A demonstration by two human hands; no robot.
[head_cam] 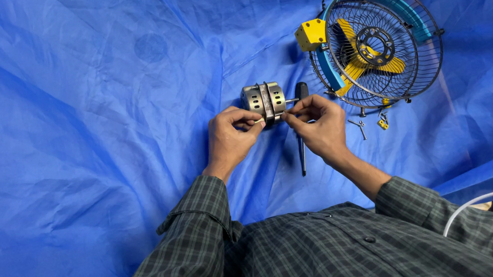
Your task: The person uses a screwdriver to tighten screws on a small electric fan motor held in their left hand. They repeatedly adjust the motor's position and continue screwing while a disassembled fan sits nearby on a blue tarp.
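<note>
- The left hand (229, 135) pinches the near edge of the motor (264, 101), fingers closed on it.
- The right hand (318, 125) is closed at the motor's shaft end, fingertips together; what they grip is too small to tell.
- A screwdriver (302, 138) lies under the right hand.
- The motor is a silvery, vented drum with a raised middle seam, lying on the blue sheet (74, 146).
- Loose screws (359, 125) lie just beyond.
- Farthest, a wire fan cage (381, 42) holds yellow blades.

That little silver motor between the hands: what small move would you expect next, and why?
Probably the right hand works its fingertips along the shaft end, while the left hand steadies the motor. Both hands already pinch at its lower edge, and the screwdriver lies unused on the blue sheet, with loose screws near the fan cage.
</note>
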